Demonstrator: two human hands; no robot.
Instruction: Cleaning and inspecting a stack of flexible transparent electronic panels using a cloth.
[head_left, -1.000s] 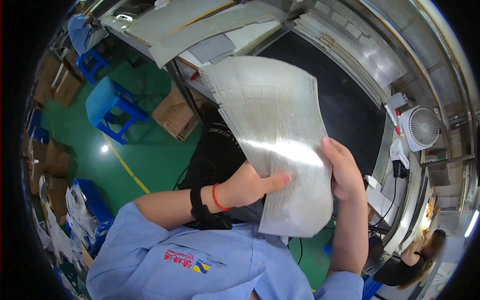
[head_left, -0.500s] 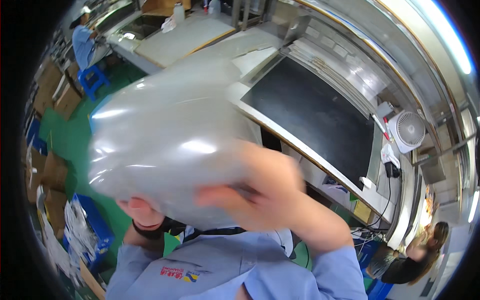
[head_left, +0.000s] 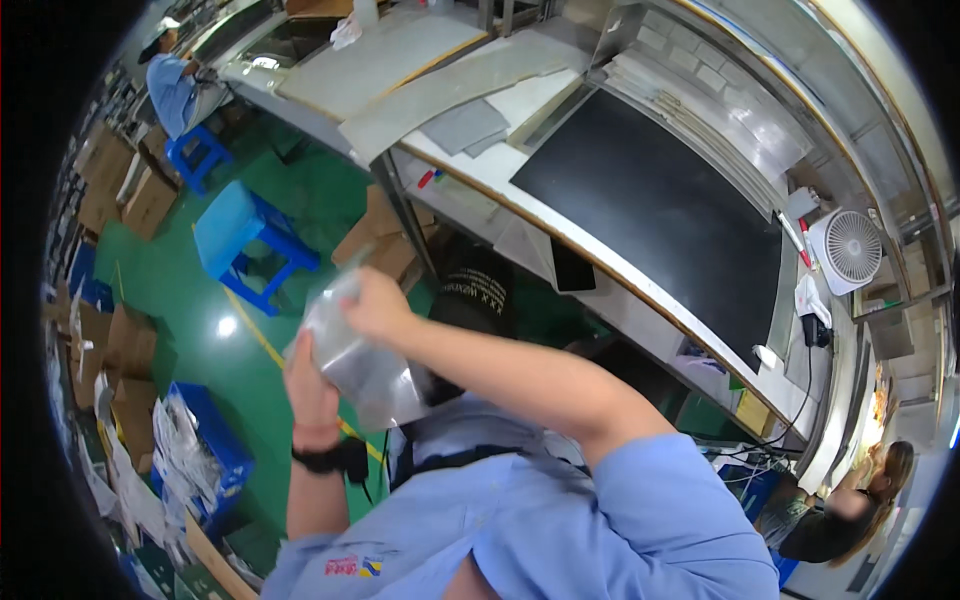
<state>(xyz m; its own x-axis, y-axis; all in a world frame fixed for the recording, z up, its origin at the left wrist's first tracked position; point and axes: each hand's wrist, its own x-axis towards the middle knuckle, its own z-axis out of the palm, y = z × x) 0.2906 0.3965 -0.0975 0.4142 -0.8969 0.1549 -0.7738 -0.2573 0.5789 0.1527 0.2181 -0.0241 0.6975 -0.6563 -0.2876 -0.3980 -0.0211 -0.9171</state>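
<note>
A shiny, translucent grey piece of plastic film (head_left: 375, 385) is held low in front of my body, over the green floor; whether it is one sheet, a bag or several layers I cannot tell. My left hand (head_left: 312, 390) grips its left side, thumb pointing up, with a black band on the wrist. Reaching across from the right, my right hand (head_left: 380, 308) is closed on its upper edge, and its fingertips are partly hidden.
The workbench (head_left: 640, 290) runs along the right, bearing a black mat (head_left: 660, 220), grey sheets (head_left: 465, 127) and a white fan (head_left: 847, 250). A blue stool (head_left: 235, 230) stands ahead left. Beside me is a blue crate (head_left: 225, 460) of plastic scraps. Two people sit farther off.
The film has come down and away from close to the camera, bringing the bench and stool into view. Both hands still hold it, the right now at its upper edge.
</note>
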